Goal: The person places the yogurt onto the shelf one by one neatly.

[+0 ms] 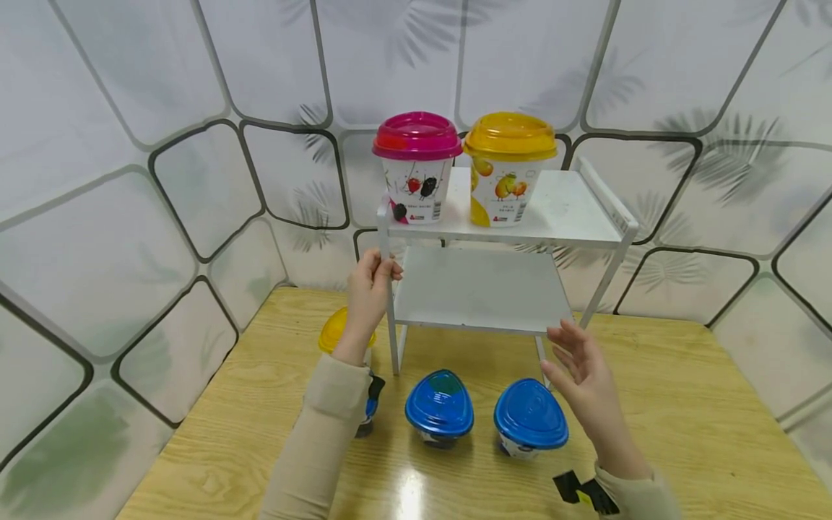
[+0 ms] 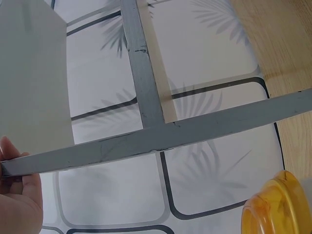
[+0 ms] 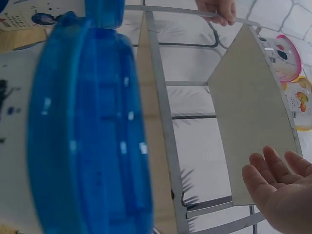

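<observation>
A white two-tier shelf rack (image 1: 572,209) stands on the table. My left hand (image 1: 368,292) grips its left front post, just below the top tier; the left wrist view shows fingers wrapped about that grey post (image 2: 122,147). Near the right front leg, my right hand (image 1: 585,386) is raised with fingers spread apart and nothing in it. In the right wrist view this right hand (image 3: 282,190) appears beside the lower tier (image 3: 248,112). On the top tier sit a pink-lidded cup (image 1: 419,170) and a yellow-lidded cup (image 1: 510,170), side by side.
Two cups with blue lids, one middle (image 1: 440,404) and one right (image 1: 531,415), stand on the wooden table (image 1: 689,419) before the rack. Another yellow-lidded cup (image 1: 333,330) is partly hidden by my left forearm. Patterned cloth (image 1: 273,65) hangs behind.
</observation>
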`<state>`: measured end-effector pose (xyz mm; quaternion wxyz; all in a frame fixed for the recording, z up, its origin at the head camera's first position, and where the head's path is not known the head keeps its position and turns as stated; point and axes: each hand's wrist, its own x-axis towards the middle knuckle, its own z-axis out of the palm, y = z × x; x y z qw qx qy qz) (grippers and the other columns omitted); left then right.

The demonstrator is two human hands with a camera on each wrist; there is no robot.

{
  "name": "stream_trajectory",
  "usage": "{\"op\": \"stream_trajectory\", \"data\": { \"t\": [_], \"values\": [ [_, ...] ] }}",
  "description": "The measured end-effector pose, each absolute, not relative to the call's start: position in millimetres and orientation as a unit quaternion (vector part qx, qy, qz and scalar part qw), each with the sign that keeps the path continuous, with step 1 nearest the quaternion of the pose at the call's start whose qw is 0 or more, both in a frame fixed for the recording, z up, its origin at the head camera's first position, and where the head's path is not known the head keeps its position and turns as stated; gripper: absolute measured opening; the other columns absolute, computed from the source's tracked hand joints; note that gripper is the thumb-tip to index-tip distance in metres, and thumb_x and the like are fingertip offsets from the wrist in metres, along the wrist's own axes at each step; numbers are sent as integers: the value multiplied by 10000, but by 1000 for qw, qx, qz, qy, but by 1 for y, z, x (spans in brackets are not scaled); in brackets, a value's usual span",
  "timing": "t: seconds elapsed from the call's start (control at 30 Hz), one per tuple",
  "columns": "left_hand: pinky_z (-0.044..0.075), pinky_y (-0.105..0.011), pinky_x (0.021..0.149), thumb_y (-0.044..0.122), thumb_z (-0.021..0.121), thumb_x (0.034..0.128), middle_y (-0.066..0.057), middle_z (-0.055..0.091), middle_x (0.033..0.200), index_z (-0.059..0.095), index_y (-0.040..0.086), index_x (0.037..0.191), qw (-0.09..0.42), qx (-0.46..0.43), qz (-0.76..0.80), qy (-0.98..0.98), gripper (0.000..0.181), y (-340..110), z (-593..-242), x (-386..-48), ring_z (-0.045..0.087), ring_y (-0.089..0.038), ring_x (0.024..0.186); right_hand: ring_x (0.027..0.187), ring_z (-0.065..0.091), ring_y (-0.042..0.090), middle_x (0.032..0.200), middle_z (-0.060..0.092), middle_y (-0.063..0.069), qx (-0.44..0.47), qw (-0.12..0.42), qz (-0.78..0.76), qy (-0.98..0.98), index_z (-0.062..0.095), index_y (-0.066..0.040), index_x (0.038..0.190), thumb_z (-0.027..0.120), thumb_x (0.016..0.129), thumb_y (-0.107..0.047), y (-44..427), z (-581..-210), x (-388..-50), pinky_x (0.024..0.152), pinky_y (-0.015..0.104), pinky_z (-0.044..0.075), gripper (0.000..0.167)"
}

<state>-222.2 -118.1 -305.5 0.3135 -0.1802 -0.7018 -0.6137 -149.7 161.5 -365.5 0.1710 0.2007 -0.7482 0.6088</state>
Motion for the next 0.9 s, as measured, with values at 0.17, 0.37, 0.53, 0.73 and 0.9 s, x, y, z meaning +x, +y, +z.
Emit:
{"op": "stream_trajectory", "data": {
  "t": [0.17,0.37,0.53,0.73,0.9],
  "values": [
    [500,-402,647,-89,406,894,-302,539,733,455,-184,857,314,-180,-613,-702,113,-118,-306,-222,525,-400,658,1093,420,59,1172,438,85,194,170,599,-758,289,70,1284,545,810,111,164,-376,-146,891,100,338,540],
    [498,-247,623,-88,410,893,-294,547,729,461,-176,853,322,-179,-607,-704,109,-118,-306,-222,530,-381,655,1081,417,47,1167,421,124,185,156,596,-766,279,101,1275,550,812,101,165,-388,-142,882,92,340,536],
    [489,-442,633,-92,412,891,-300,546,730,457,-185,860,322,-183,-610,-700,108,-117,-306,-223,524,-388,659,1074,415,36,1171,416,94,167,143,597,-772,293,99,1266,566,817,68,165,-397,-139,875,90,346,526],
    [506,-354,621,-98,410,889,-302,550,727,450,-178,839,329,-186,-601,-704,102,-116,-305,-222,525,-389,651,1063,430,47,1175,424,177,144,128,602,-775,320,98,1248,570,823,46,166,-407,-134,864,95,360,496],
    [505,-326,622,-101,409,888,-299,551,724,442,-166,819,333,-183,-598,-705,100,-116,-305,-221,527,-376,648,1047,435,17,1164,423,175,134,126,607,-773,335,108,1228,576,812,61,166,-416,-130,863,112,372,483]
  ]
}}
